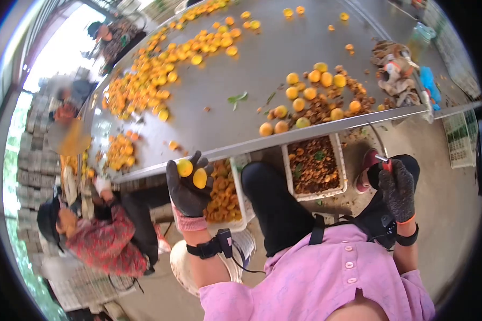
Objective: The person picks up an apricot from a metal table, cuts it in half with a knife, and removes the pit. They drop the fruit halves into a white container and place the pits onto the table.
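Two yellow-orange apricot pieces (200, 178) rest in the fingers of my left hand (188, 191), which wears a dark glove. That hand is at the front edge of the metal table (209, 128), above a crate of orange apricot halves (223, 198). My right hand (398, 193), in a grey knit glove, is closed around a red-handled tool (384, 162) with a thin, curved metal end. It is over my right knee, apart from the table. Whole apricots (326, 79) lie on the table among brown scraps (318, 104).
A crate of brown scraps (315, 168) stands between my knees. Many apricot halves (144, 80) cover the table's left side. Rags (396, 69) and a clear jar (422, 35) lie at right. A person in red (102, 238) sits at left; others are farther back.
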Motion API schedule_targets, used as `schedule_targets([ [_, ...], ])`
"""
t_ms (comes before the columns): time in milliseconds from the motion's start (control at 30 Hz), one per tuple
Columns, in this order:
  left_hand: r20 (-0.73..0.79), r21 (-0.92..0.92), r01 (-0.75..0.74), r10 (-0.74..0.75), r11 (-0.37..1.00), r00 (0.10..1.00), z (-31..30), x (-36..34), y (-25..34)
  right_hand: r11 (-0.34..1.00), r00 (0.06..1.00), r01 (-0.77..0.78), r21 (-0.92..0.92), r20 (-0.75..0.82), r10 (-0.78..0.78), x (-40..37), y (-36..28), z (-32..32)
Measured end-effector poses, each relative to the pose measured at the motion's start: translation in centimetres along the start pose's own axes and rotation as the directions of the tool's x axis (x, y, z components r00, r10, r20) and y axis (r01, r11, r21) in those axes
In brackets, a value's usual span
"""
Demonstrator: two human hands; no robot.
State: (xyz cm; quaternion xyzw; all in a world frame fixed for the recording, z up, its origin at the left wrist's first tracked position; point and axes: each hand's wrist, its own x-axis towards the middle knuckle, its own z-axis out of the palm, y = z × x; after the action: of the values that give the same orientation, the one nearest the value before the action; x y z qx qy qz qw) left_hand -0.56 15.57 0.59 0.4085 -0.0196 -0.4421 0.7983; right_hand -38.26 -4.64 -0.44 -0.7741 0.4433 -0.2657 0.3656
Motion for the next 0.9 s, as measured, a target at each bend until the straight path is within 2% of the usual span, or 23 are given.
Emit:
schedule_targets([
  [33,0.003,-0.099,0.002,-0.002,0.995,1.0,-1.1,-2.1,0.4,0.997,0.998,0.066,-0.026,-0.015,-0.066,-0.1,0.1,0.2],
  [67,0.026,-0.072,-0.024,0.026,0.997,0.999,-3.4,-3.9,0.8,0.99,0.991,0.131,-0.052,-0.032,-0.133,-0.2,-0.1,0.6],
  [133,-0.127,-0.076,-0.098,0.088,0.992,0.988,-6.0,-8.4,1.3,0.991,0.991,0.132,-0.025,0.02,-0.131,0.0,-1.3,0.9],
  [167,-0.146,-0.098,-0.132,0.117,0.986,0.982,-7.7,-10.5,1.2,0.977,0.982,0.187,-0.102,0.039,-0.184,0.0,-1.5,1.1],
  [200,-0.293,-0.073,-0.181,0.153,0.981,0.944,-8.5,-12.7,1.3,0.954,0.97,0.243,-0.177,0.061,-0.236,0.0,-1.7,1.3],
  [267,-0.441,-0.111,-0.316,0.238,0.942,0.865,-9.5,-15.8,0.8,0.968,0.971,0.218,-0.128,0.132,-0.201,0.0,-1.7,1.9],
  [300,-0.464,-0.11,-0.333,0.248,0.937,0.851,-11.1,-17.3,0.7,0.931,0.944,0.312,-0.188,0.171,-0.282,-0.1,-1.7,2.3],
  [367,-0.407,-0.34,-0.382,0.232,0.859,0.883,-16.4,-19.8,-0.3,0.841,0.885,0.459,-0.286,0.225,-0.407,-0.1,-1.1,3.0],
  [400,-0.348,-0.503,-0.338,0.172,0.795,0.922,-17.8,-20.5,-0.8,0.836,0.877,0.473,-0.278,0.241,-0.416,-0.1,-0.7,3.2],
  [467,-0.33,-0.47,-0.364,0.223,0.804,0.917,-19.6,-22.0,-2.7,0.88,0.898,0.4,-0.255,0.303,-0.321,-0.3,-0.2,3.6],
  [500,-0.281,-0.578,-0.345,0.216,0.739,0.935,-20.3,-22.4,-3.6,0.877,0.892,0.408,-0.255,0.315,-0.324,-0.4,-0.2,3.6],
  [533,-0.292,-0.583,-0.352,0.215,0.733,0.932,-21.3,-22.8,-4.6,0.845,0.875,0.455,-0.28,0.317,-0.366,-0.3,-0.2,3.6],
  [600,-0.335,-0.705,-0.382,0.194,0.597,0.922,-23.4,-23.8,-6.6,0.806,0.851,0.505,-0.307,0.333,-0.407,-0.4,0.0,3.5],
  [633,-0.17,-0.752,-0.275,0.227,0.598,0.959,-23.3,-24.5,-7.5,0.626,0.748,0.663,-0.409,0.358,-0.559,-0.3,0.2,3.5],
  [667,-0.178,-0.755,-0.281,0.228,0.592,0.957,-23.1,-24.7,-8.1,0.405,0.614,0.77,-0.492,0.401,-0.68,-0.3,0.0,3.6],
  [700,-0.447,-0.599,-0.445,0.183,0.666,0.876,-22.8,-24.9,-8.7,0.4,0.609,0.776,-0.488,0.41,-0.679,-0.3,-0.6,3.8],
  [733,-0.681,-0.397,-0.545,0.161,0.739,0.714,-22.7,-25.2,-9.1,0.391,0.567,0.806,-0.444,0.389,-0.726,-0.3,-1.7,4.0],
  [767,-0.665,-0.499,-0.556,0.117,0.665,0.737,-23.7,-25.5,-9.4,0.379,0.525,0.834,-0.4,0.363,-0.77,-0.5,-2.6,4.3],
  [800,-0.669,-0.5,-0.557,0.113,0.664,0.735,-24.4,-26.2,-10.0,0.378,0.523,0.836,-0.398,0.369,-0.768,-0.7,-2.9,4.6],
  [867,-0.627,-0.39,-0.479,0.154,0.786,0.764,-25.3,-26.9,-10.6,0.783,0.797,0.582,-0.219,0.346,-0.495,-1.1,-3.2,4.9],
  [900,-0.641,-0.542,-0.5,0.053,0.675,0.766,-26.0,-26.7,-10.4,0.786,0.811,0.568,-0.242,0.324,-0.487,-1.0,-3.7,5.0],
])
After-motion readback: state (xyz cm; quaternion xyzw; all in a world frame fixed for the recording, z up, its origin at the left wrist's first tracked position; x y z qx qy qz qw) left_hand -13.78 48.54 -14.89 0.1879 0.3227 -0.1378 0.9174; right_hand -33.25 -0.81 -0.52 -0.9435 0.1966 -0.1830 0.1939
